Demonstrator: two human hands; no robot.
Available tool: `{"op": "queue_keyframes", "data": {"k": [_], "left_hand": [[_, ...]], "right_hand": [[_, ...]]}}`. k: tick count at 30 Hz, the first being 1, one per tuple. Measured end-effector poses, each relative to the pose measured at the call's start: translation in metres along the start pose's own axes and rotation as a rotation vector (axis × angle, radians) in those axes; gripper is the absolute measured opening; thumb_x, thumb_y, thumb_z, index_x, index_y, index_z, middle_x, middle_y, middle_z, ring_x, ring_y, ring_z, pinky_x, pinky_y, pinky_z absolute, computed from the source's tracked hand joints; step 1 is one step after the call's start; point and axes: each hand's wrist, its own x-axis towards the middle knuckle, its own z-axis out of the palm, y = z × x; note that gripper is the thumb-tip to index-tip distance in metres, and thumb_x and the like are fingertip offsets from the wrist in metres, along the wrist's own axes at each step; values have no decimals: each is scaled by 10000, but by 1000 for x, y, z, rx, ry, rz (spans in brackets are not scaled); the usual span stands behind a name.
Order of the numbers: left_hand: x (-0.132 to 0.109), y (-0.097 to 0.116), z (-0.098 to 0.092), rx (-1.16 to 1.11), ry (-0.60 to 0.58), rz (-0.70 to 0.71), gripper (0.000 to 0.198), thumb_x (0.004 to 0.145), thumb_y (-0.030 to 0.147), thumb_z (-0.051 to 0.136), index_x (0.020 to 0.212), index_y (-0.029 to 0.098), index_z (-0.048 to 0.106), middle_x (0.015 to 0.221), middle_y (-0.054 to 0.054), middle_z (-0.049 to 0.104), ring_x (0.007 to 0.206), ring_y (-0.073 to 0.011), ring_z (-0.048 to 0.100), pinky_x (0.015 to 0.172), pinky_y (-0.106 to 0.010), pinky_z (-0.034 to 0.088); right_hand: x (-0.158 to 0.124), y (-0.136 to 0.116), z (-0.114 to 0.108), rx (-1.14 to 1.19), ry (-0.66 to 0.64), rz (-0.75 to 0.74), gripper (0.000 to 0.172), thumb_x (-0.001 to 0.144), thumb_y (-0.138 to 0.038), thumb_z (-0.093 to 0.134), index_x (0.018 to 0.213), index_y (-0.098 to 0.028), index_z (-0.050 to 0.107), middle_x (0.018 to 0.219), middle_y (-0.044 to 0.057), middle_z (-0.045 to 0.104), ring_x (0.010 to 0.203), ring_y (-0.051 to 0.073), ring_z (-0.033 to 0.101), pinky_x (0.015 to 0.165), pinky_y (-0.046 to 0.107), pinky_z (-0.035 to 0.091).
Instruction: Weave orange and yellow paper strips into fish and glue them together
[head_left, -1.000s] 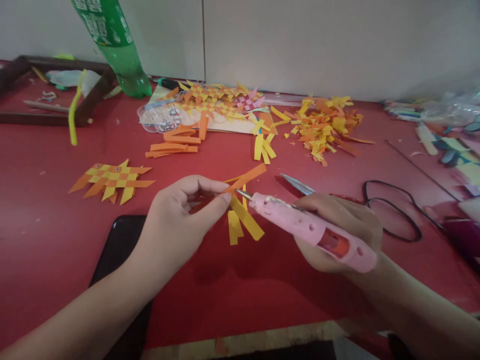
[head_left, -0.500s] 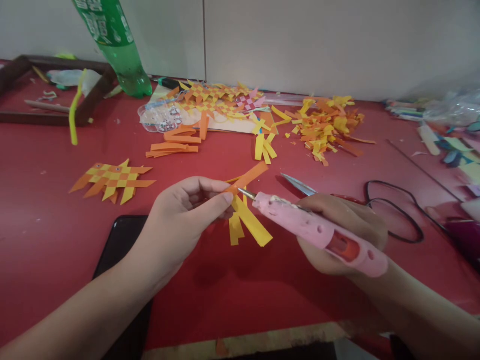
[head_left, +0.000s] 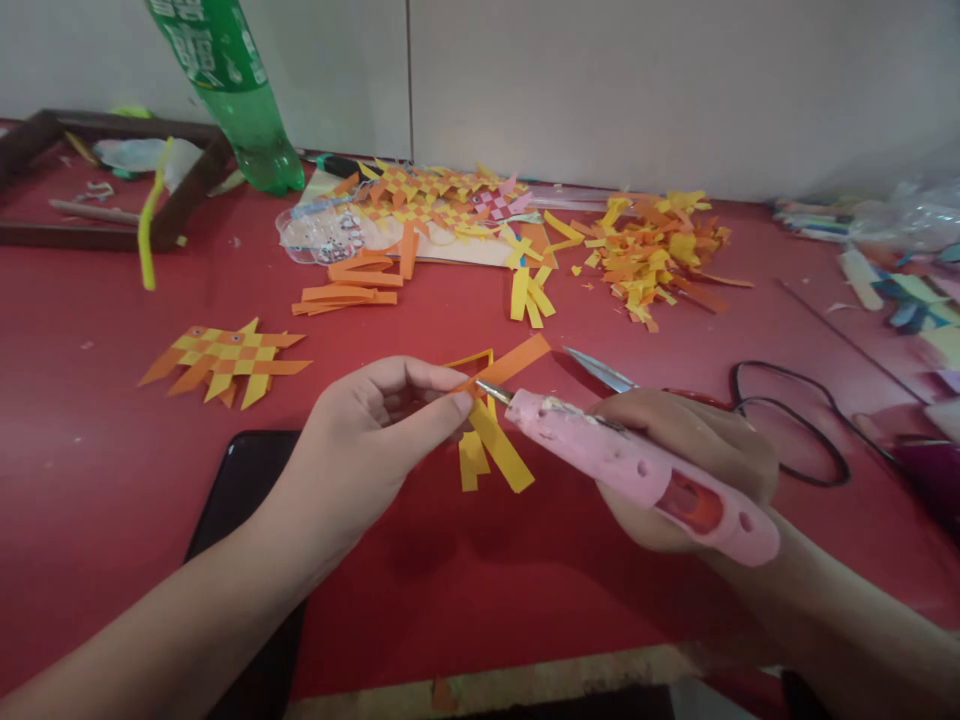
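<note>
Between thumb and fingers, my left hand (head_left: 375, 430) pinches an orange paper strip (head_left: 517, 362) crossed with a yellow paper strip (head_left: 504, 450). My right hand (head_left: 690, 460) is wrapped round a pink hot glue gun (head_left: 585, 440). Its metal nozzle touches, or nearly touches, the orange strip beside my left thumb. More yellow strips (head_left: 471, 462) lie just below the pinched paper. Behind my right hand are scissors (head_left: 600, 370), blades pointing left, handles partly hidden. A woven orange and yellow paper fish (head_left: 229, 355) lies left of my left hand.
A black phone (head_left: 244, 480) lies under my left forearm. Farther back are orange strips (head_left: 352, 297), several woven fish (head_left: 435, 190), a heap of paper scraps (head_left: 652, 260), a green bottle (head_left: 259, 130) and a brown frame (head_left: 112, 235). The glue gun's black cord (head_left: 840, 470) loops at right.
The orange strip and my left fingertips have shifted slightly right and down. The nozzle stays at the strip, and the glue gun's rear end has dipped a little.
</note>
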Motion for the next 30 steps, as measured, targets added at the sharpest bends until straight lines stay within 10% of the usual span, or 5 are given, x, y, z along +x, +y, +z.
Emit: {"op": "queue_keyframes", "data": {"k": [30], "left_hand": [[1,1,-1,-108,13,-27,107,750,226,833,783,205,733,713,30,715,639,-77,666,630,-148,564]], "right_hand": [[4,1,-2,52,8,-28,123,793,-135,602,893,-205,585,710,-1,655,578,112,593,540,246,482]]}}
